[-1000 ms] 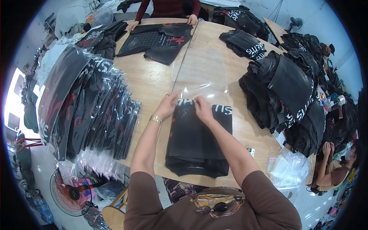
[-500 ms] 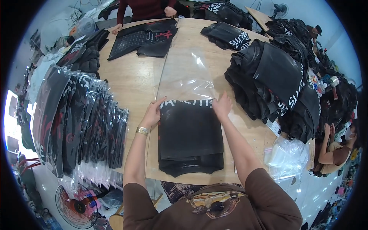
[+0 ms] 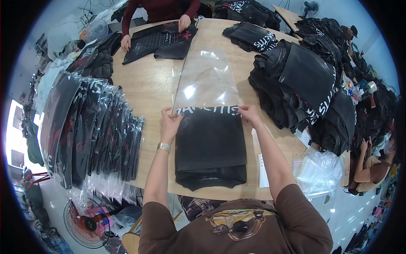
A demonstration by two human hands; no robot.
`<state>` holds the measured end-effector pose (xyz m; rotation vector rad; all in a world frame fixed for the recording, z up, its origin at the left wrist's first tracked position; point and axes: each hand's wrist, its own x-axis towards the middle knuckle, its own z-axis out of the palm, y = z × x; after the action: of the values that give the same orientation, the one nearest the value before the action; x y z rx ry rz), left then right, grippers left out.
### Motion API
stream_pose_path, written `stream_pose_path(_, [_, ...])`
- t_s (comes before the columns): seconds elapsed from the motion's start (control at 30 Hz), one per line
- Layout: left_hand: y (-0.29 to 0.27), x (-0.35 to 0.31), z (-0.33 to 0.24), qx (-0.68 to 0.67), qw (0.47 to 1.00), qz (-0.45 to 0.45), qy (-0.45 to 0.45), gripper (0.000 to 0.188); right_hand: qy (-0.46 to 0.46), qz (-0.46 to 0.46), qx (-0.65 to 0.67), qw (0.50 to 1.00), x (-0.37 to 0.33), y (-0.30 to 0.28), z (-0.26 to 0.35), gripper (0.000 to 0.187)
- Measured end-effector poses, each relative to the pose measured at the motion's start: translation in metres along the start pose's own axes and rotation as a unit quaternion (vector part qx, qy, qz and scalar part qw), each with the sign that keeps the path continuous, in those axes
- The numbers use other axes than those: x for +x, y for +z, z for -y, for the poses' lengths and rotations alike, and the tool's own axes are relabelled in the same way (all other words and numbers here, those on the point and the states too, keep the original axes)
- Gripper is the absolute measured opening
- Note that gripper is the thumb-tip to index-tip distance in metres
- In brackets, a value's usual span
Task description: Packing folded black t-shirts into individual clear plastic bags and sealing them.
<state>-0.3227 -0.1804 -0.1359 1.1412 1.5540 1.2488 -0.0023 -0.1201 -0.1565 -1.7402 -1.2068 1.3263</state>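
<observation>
Black shirt [image 3: 210, 142], folded, lies on the table [image 3: 148, 89] in the head view, its far edge between the two hands. Left hand [image 3: 170, 121] and right hand [image 3: 249, 114] each pinch a far corner; whether they also grip the clear bag [image 3: 208, 82], flat just beyond them, I cannot tell. Bagged shirts [image 3: 99, 131] stand left of the left hand; loose shirts [image 3: 292, 84] pile up right of the right.

at lower left i see a caged fan [image 3: 89, 223] and wooden stool [image 3: 130, 242]; at upper right, a smaller fan [image 3: 311, 7].
</observation>
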Motion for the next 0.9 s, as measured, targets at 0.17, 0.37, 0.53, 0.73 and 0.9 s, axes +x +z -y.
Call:
stream_pose_path(0.17, [0.009,0.018,0.018,0.313,0.938,-0.13,-0.07,0.034,-0.013,-0.037,-0.034,0.999,0.008,-0.002,-0.013,0.012])
stream_pose_path(0.37, [0.002,0.001,0.021,0.256,0.955,-0.095,-0.12,0.025,0.028,-0.009,-0.007,1.0,-0.013,-0.008,-0.024,0.014])
stream_pose_path(0.53, [0.0,-0.019,0.044,0.162,0.985,-0.062,-0.024,0.017,-0.089,-0.075,-0.132,0.984,-0.037,-0.014,-0.053,0.016])
stream_pose_path(0.73, [-0.025,-0.045,0.053,0.128,0.985,-0.009,-0.112,0.023,-0.049,-0.06,-0.188,0.979,-0.109,-0.007,-0.03,0.017])
stream_pose_path(0.9, [-0.04,-0.092,0.028,-0.001,0.981,0.072,-0.177,0.021,-0.094,-0.05,-0.216,0.971,-0.159,0.001,-0.06,0.015])
